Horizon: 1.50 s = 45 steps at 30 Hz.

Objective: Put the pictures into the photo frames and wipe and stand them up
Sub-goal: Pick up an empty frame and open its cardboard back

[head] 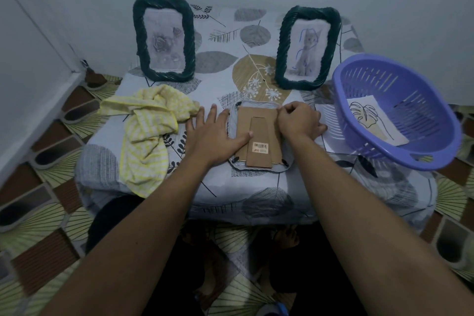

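Observation:
A photo frame lies face down in the middle of the small table, its brown cardboard back and folded stand facing up. My left hand rests flat with spread fingers on the frame's left edge, thumb on the back board. My right hand has its fingers curled at the frame's upper right corner, pinching at a tab there. Two dark green twisted frames stand at the back: one with a rose picture, one with a cat picture. A yellow checked cloth lies crumpled at the left.
A purple plastic basket sits tilted at the table's right edge with a leaf drawing inside it. A white sheet lies under the basket. A leaf-patterned tablecloth covers the table. Walls stand close behind and left.

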### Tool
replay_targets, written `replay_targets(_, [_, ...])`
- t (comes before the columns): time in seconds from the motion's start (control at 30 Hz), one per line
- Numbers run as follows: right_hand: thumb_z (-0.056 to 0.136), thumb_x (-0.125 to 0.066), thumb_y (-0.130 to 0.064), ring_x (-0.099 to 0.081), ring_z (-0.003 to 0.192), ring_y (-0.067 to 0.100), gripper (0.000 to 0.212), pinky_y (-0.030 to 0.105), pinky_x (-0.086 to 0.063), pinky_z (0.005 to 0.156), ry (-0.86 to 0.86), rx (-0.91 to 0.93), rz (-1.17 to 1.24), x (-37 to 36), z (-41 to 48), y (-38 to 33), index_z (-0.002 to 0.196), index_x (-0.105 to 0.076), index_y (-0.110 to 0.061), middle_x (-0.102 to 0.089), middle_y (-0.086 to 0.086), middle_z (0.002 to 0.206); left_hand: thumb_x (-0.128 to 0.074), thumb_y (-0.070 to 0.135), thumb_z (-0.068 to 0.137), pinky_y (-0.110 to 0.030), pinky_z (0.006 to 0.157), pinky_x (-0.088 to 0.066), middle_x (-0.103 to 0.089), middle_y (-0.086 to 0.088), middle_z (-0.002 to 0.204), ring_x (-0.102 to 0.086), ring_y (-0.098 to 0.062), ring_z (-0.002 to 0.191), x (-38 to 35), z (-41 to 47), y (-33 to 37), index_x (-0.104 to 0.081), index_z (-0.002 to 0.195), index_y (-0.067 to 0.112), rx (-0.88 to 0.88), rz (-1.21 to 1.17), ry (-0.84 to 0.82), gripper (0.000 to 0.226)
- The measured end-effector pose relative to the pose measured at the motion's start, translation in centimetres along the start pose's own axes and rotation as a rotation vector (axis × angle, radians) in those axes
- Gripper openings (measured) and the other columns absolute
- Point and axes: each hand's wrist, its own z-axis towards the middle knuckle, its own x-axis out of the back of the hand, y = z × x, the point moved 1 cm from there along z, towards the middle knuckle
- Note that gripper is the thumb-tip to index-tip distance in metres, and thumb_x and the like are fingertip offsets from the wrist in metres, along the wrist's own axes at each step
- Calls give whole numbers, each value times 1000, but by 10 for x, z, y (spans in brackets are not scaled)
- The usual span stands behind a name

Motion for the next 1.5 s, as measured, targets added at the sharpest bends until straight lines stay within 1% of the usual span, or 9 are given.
replay_targets(0.27, [94,-60,-37,-54,114,26,16,43,-30,99,-34,58,-31,5,8,3,93,-74,-29,-71,0,105,-21,96,71,-57,119,-9,-14,-2,166,-9,-29,152,1,-1,1,-23,155,31,-2,-6,-3,106])
replay_targets(0.5, [89,-43,-43,-44,130,36,48,46,-32,106,-231,223,-30,15,-13,14,130,-60,-25,-61,10,131,-24,95,72,-58,118,-11,-14,-2,166,-9,-29,152,1,-1,1,-23,155,31,3,0,-5,104])
replay_targets(0.6, [83,-38,-53,-30,144,36,76,51,-25,116,-363,339,-93,16,-30,23,152,-34,-22,-37,12,156,-23,95,72,-57,118,-11,-14,-2,166,-10,-29,152,2,-2,1,-24,155,31,6,2,1,105])
replay_targets(0.7, [98,-40,-54,-5,153,30,70,50,0,121,-435,439,-217,14,-51,35,159,-13,-32,-1,10,167,-25,95,72,-57,117,-10,-15,-2,166,-10,-29,152,3,-3,3,-25,154,31,7,-3,0,104])
replay_targets(0.77, [102,-35,-53,3,153,29,63,49,5,120,-440,467,-237,14,-62,39,158,-10,-39,8,9,167,-27,94,73,-57,117,-10,-15,-2,166,-10,-29,152,4,-3,4,-26,154,31,8,-5,-3,103])
replay_targets(0.97, [103,-24,-55,-2,154,27,54,50,6,121,-389,505,-291,8,-71,43,155,-12,-47,-4,2,168,-29,79,87,-57,118,-13,-22,-2,164,-17,-27,150,5,-10,2,-21,156,22,-33,-132,64,90])
replay_targets(1.13, [102,-23,-56,-3,153,27,55,50,5,121,-359,511,-301,6,-72,45,155,-13,-47,-7,1,167,-31,68,93,-53,117,-23,-34,-5,158,-27,-29,145,9,-31,-6,-28,153,18,-240,-278,34,78])
replay_targets(1.33, [101,-25,-54,-6,153,27,55,50,2,122,-323,515,-289,6,-74,44,155,-15,-46,-10,1,167,-63,69,75,-37,105,-38,-54,-5,134,-48,-21,124,11,-55,-19,-61,118,19,-402,-390,-47,67])
replay_targets(1.5, [101,-27,-53,-7,153,27,54,50,2,122,-314,515,-267,7,-76,44,154,-19,-44,-13,1,167,-84,37,76,-21,92,-38,-59,-5,118,-56,-18,112,12,-65,-18,-68,100,13,-407,-496,1,38])
